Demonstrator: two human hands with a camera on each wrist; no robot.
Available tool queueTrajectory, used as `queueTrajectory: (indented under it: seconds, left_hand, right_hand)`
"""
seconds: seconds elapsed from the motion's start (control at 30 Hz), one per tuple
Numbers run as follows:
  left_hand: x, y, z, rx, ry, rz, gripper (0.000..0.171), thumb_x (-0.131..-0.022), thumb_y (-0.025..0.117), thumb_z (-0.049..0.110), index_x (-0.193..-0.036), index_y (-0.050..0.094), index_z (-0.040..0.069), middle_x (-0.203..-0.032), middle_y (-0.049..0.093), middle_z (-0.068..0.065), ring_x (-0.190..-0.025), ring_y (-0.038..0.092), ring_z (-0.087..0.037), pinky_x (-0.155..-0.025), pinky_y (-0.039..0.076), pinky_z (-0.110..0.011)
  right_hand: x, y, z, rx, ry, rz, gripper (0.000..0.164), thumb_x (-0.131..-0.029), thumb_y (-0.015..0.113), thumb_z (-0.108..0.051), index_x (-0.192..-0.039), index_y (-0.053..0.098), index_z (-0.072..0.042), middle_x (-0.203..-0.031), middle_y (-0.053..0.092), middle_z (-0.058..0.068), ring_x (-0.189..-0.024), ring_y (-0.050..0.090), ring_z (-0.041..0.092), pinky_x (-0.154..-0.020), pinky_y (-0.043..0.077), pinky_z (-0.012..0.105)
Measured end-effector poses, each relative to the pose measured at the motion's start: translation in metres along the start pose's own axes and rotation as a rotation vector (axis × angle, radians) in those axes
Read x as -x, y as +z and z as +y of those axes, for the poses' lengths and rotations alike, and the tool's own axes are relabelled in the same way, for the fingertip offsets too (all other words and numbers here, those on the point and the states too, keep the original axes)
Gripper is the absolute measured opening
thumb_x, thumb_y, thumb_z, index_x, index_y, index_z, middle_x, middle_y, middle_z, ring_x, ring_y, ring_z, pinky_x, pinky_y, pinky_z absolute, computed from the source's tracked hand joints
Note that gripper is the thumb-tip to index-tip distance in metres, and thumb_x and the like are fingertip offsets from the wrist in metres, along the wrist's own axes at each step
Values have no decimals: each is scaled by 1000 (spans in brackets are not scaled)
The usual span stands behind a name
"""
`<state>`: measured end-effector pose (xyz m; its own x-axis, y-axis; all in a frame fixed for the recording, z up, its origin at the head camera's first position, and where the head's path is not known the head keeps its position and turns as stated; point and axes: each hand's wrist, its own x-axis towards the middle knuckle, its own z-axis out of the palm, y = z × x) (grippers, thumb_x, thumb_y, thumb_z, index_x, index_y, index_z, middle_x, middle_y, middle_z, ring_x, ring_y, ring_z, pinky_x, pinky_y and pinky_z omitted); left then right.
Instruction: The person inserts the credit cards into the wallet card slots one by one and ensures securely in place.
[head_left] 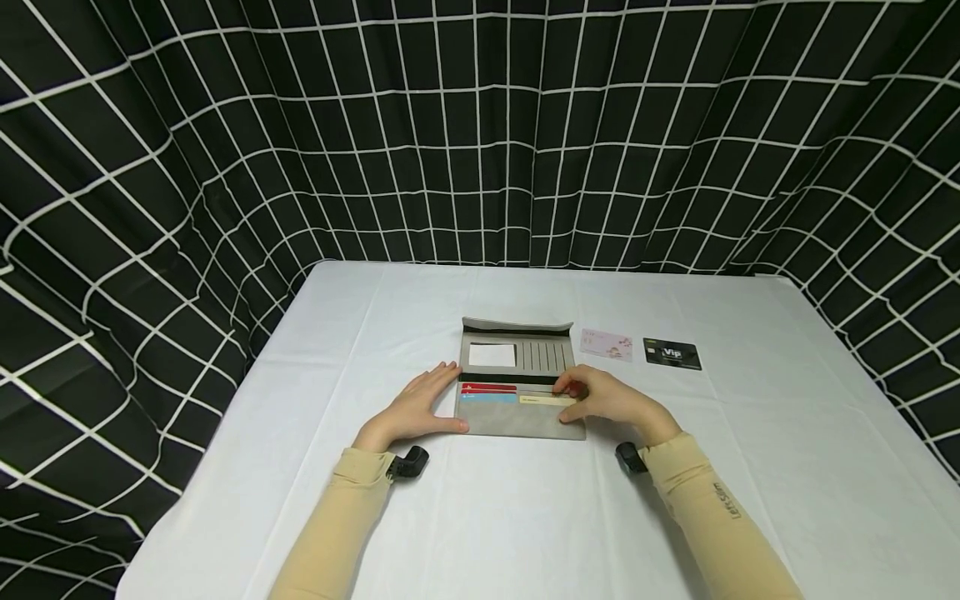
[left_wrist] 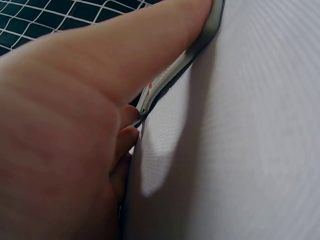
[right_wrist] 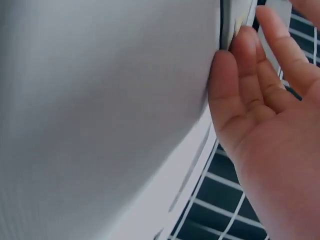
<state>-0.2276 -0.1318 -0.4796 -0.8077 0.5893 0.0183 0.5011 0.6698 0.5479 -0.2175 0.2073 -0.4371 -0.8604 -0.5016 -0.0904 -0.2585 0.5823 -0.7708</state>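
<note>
A grey wallet [head_left: 517, 422] lies unfolded on the white cloth. Its upper half has a white window [head_left: 492, 356] and a row of slots; from the lower half's pockets show a red card [head_left: 487, 387], a blue card [head_left: 487, 398] and a cream card [head_left: 542, 400]. My left hand [head_left: 416, 408] rests at the wallet's left edge, fingers spread, thumb on the lower corner. Over the right side, my right hand [head_left: 607, 402] touches the pocket area with bent fingers, thumb on the wallet's front. A bit of red shows under those fingers.
Right of the wallet lie a pink patterned card [head_left: 606, 344] and a black "Vip" card [head_left: 672, 354]. A white cloth [head_left: 517, 517] covers the table. Behind and at the sides hangs a black curtain [head_left: 495, 125] with a white grid.
</note>
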Motion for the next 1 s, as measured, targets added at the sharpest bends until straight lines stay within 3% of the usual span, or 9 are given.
queueTrajectory:
  seconds: [0.4,0.77,1.0]
  left_hand:
    - [-1,0,0,1,-1,-5,97,-75,65,60,-148,23,11,-152,18,-5,-139,10,-18,-111,7,-38]
    - [2,0,2,7,-3,-1,96,-75,66,58,-147,24,10,-152,19,-6,-138,11,-19,-111,7,-38]
    - [1,-1,2,1,3,5,96,-75,67,57,-147,24,10,-152,20,-5,-138,10,-18,-111,7,-37]
  right_hand:
    - [15,-36,25,47,84,198,47,-75,77,-13,-112,56,7,-113,53,22,-104,50,40,-91,39,54]
    - [20,-52,44,46,166,318,51,-79,74,-16,-120,53,6,-117,50,25,-106,47,40,-88,39,50]
    - [29,-72,53,30,239,355,57,-81,72,-22,-126,48,5,-124,45,28,-115,40,41,-94,33,53]
